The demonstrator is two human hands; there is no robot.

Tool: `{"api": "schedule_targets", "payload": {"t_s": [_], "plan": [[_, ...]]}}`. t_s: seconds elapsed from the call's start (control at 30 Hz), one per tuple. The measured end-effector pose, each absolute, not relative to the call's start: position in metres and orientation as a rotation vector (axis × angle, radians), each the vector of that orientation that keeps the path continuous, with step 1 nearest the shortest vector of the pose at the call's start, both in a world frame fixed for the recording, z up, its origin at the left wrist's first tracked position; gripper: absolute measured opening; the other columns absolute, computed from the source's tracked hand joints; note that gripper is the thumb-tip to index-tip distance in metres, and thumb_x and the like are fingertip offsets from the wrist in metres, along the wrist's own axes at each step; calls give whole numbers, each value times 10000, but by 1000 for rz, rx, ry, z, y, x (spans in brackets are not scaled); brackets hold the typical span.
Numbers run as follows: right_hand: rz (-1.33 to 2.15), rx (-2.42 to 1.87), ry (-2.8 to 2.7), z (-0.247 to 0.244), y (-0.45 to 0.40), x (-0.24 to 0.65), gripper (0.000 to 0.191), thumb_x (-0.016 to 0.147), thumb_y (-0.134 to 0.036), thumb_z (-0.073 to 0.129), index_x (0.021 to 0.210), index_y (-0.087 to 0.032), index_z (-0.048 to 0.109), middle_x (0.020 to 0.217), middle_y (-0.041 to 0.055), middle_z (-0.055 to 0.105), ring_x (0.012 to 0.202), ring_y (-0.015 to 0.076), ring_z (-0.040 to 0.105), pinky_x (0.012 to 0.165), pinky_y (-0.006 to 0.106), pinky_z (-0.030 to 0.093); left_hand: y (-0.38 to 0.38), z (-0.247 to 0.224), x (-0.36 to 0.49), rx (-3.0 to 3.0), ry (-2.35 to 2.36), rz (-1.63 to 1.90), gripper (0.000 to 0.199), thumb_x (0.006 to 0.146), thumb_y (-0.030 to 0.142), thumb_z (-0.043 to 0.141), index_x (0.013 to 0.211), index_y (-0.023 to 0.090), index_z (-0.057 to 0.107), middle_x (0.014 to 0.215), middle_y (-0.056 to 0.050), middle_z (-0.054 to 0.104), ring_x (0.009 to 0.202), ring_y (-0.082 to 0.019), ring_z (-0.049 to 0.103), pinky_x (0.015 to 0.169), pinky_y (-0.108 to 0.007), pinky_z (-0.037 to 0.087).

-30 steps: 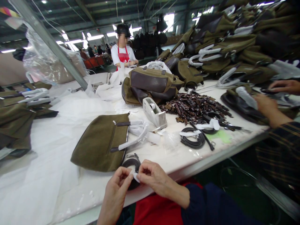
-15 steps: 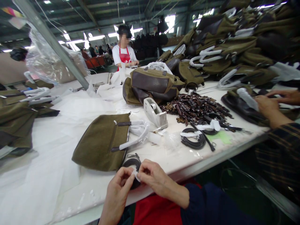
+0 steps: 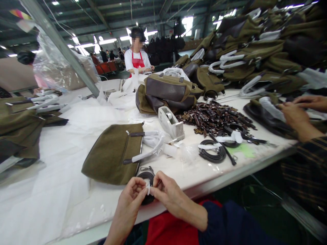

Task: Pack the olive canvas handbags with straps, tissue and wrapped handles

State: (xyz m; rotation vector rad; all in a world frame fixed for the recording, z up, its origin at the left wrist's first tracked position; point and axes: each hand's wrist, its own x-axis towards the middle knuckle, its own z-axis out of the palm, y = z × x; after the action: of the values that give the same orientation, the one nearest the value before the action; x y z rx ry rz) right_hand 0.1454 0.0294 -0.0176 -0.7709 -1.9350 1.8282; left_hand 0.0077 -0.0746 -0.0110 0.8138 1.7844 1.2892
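Note:
At the table's front edge lies a coiled black strap (image 3: 146,175) with a metal clip at its top. A small white strip (image 3: 148,187) crosses the coil. My left hand (image 3: 131,199) pinches the strip from the left, fingers curled. My right hand (image 3: 170,195) is closed on it from the right, its fingertips nearly touching the left ones. Just behind my hands, an olive bag (image 3: 113,153) lies flat, its handles (image 3: 150,151) in white wrapping pointing right.
A tape dispenser (image 3: 170,124) stands behind the bag's handles. Further right are a heap of brown tags (image 3: 217,115), more coiled straps (image 3: 212,151) and a co-worker's hands (image 3: 296,115) on a bag. Olive bags (image 3: 255,51) are piled at the back right.
The whole view has shifted slightly, so the table's things appear a little further right. My fingers have moved slightly around the white strip, which now hangs more upright between them.

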Motion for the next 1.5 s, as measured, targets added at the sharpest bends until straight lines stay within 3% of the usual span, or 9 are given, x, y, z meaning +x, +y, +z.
{"api": "schedule_targets", "payload": {"t_s": [0.17,0.47,0.67,0.8,0.97,1.17,1.33,1.43,1.5], "plan": [[1676,-760,-1991,-17,24,147,255,862,-330,674,744,-184,503,762,-26,487,713,122,448,637,250,350,-74,-9,12,806,1852,1340,308,780,447,728,879,193,585,735,18,589,692,-150,555,627,-235,445],[1647,-823,-2004,-28,22,144,215,810,-47,602,667,-170,499,772,-9,483,747,130,474,656,247,344,-80,-13,13,673,1793,1519,259,765,363,757,854,205,573,831,19,607,797,-148,581,723,-218,483],[1598,-805,-2052,-26,25,146,218,805,-39,597,665,-169,493,763,-12,487,736,126,469,643,244,333,-82,-16,14,772,1895,1395,297,784,429,717,933,214,577,732,34,574,652,-150,551,604,-238,462],[1558,-790,-2092,-25,23,145,214,819,-40,591,679,-168,492,779,-3,484,753,134,464,653,251,334,-77,-17,18,977,1955,1237,211,869,419,619,904,211,602,733,17,591,670,-149,541,625,-241,421],[1591,-841,-2096,-27,22,144,230,791,-9,583,654,-164,484,800,3,482,756,132,470,642,248,339,-79,-16,20,629,1666,1470,247,875,404,652,956,248,479,667,80,508,529,-84,406,474,-180,305],[1639,-847,-2129,-25,26,150,211,804,-66,619,667,-169,496,782,-10,488,705,118,486,625,236,361,-83,-13,25,594,1592,1556,283,882,398,659,972,250,435,646,92,501,524,-68,392,474,-154,305],[1450,-469,-2394,-21,44,149,153,840,-177,689,942,-196,577,857,-14,522,724,121,487,653,231,372,-80,-10,29,754,1628,1463,321,878,441,641,1034,232,454,619,82,511,507,-75,406,463,-165,296],[1290,-189,-2576,-22,55,141,101,877,-219,668,838,-178,586,798,-14,513,726,120,468,654,233,341,-80,-12,27,761,1642,1447,322,886,460,623,1037,236,447,619,86,496,485,-77,388,445,-174,276],[1295,-209,-2551,-23,59,135,205,862,-198,671,717,-163,531,713,-32,471,663,100,429,604,225,300,-83,-18,25,807,1792,1449,316,887,464,621,1046,241,464,685,61,549,553,-108,478,501,-204,375]]}}
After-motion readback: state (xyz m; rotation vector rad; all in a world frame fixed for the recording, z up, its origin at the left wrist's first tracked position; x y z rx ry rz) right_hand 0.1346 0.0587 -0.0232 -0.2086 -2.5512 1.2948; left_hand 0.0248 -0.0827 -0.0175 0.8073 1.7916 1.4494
